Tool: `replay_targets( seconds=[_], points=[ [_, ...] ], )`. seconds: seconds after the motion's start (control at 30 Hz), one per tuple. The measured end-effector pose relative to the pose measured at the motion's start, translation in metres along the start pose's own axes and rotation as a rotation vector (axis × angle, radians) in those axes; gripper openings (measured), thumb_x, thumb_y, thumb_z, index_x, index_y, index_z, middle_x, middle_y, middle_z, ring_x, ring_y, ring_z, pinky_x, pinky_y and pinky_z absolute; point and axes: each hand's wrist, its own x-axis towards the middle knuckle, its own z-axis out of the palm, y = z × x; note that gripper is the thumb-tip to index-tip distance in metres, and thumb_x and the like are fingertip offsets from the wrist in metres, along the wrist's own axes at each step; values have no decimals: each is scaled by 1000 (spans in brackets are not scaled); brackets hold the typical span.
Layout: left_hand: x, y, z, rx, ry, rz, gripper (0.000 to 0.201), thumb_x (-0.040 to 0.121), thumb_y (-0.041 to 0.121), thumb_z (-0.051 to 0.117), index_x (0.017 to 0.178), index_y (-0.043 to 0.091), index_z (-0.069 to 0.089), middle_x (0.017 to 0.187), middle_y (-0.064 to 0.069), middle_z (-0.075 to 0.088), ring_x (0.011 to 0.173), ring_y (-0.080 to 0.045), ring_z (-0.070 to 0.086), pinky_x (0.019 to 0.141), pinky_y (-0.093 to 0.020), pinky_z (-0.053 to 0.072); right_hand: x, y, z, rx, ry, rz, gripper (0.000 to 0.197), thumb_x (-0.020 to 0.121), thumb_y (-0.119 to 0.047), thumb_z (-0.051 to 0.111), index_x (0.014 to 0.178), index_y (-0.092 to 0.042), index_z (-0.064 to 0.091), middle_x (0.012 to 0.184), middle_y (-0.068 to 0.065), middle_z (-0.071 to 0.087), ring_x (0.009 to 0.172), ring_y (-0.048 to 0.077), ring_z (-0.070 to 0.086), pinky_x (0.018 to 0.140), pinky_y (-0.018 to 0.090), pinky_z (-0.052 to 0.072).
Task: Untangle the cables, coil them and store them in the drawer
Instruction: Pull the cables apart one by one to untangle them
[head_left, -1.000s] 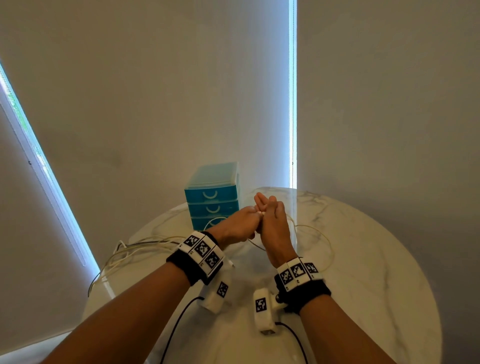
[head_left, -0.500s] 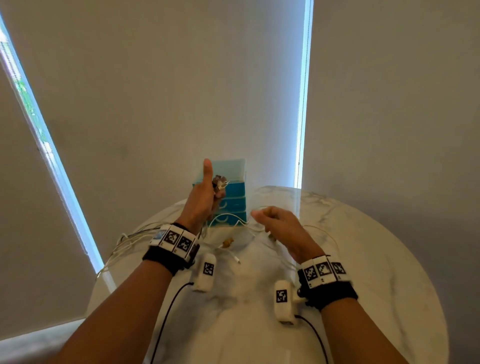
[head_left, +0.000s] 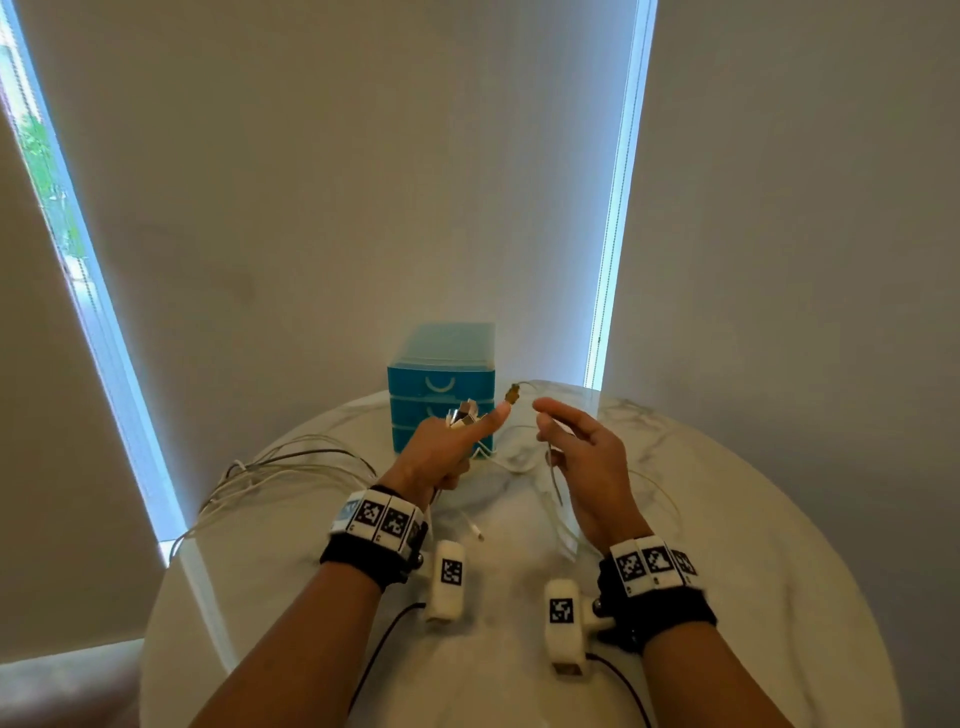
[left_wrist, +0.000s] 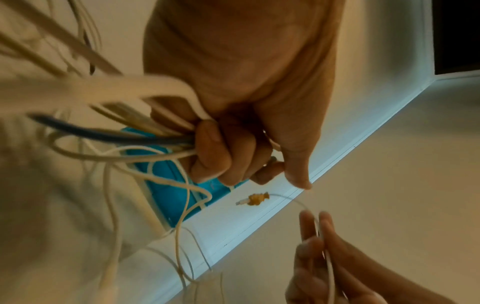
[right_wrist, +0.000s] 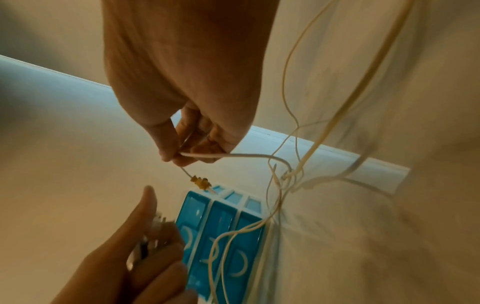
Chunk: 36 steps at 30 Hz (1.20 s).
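My left hand (head_left: 457, 441) is fisted round a bundle of white cables (left_wrist: 166, 131) and one dark one, thumb stuck out, with metal plugs (head_left: 462, 415) poking above the fist. My right hand (head_left: 543, 418) pinches a thin white cable (right_wrist: 233, 156) between thumb and fingers, just behind its amber-tipped plug (head_left: 514, 393). That plug (right_wrist: 201, 182) hangs in the air beside my left thumb. The blue three-drawer unit (head_left: 441, 384) stands behind both hands with its drawers closed. More cable loops (head_left: 291, 467) trail over the table's left edge.
The round white marble table (head_left: 727, 519) carries the drawer unit at its far edge, against a plain wall. A loose plug end (head_left: 475, 532) lies between my wrists. Thin cable strands (head_left: 654, 488) lie on the table to the right of my right hand.
My hands, pressed together a second ago, have moved apart. The left lifted the bundle in front of the drawers. The right has drawn the thin cable up, raising its amber plug off the table.
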Motion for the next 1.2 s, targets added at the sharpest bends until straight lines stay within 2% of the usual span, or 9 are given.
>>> replay_targets(
  seconds=[0.13,0.23,0.3,0.4,0.53,0.7,0.83,1.03,1.2],
  points=[
    [-2,-8,9,-161,-34,41,64,90,78,65,100,17,79,58,6,42,50,-8,32,49,-26,27,-8,5,15,-113,-163,-6,23,103,-18,70,122,-27,80,117,-10,81,102,10,75,85,25,60],
    [1,-11,0,-277,98,157,50,96,69,65,106,23,82,56,8,45,50,-9,32,49,-29,26,-8,10,20,-187,-283,20,20,98,-15,77,116,-22,81,110,-4,82,92,12,74,77,23,56],
    [5,-12,-12,-382,161,218,42,99,62,66,97,23,80,57,6,38,47,-10,28,47,-29,22,-4,13,16,-219,-297,58,21,92,-14,83,112,-17,78,105,1,82,89,14,75,77,23,57],
    [7,-11,-31,-508,211,263,35,100,57,66,86,25,73,58,4,31,46,-10,23,45,-29,19,4,21,2,-372,-263,140,30,84,-8,89,109,-14,72,102,7,80,99,23,77,93,36,63],
    [9,-10,-50,-605,268,263,39,103,59,62,81,26,67,54,5,30,43,-9,25,41,-25,24,11,23,-22,-524,-6,42,16,89,-21,86,103,-21,76,101,-5,78,99,14,73,99,40,60],
    [9,-13,-54,-592,255,256,38,104,58,61,84,25,66,52,6,31,42,-9,24,41,-26,23,13,11,-26,-394,447,-25,47,91,-58,78,117,-20,65,127,-1,59,111,17,61,105,37,51],
    [10,-17,-57,-616,251,242,38,102,59,63,86,25,67,53,6,32,42,-8,25,40,-25,24,9,8,-23,-240,402,36,52,94,-67,69,115,-20,70,111,-4,74,104,16,72,94,39,61],
    [14,-22,-69,-667,267,257,39,101,61,64,84,26,64,56,4,31,42,-9,26,38,-23,26,5,4,-15,-69,199,-58,36,107,-20,64,140,-35,66,136,-21,65,116,1,66,98,27,57],
    [11,-23,-71,-658,261,223,39,101,60,63,85,25,66,54,6,34,42,-8,27,39,-24,26,0,22,2,-322,-25,181,29,99,-4,67,124,-19,71,128,2,72,115,25,70,96,43,62]
  ],
)
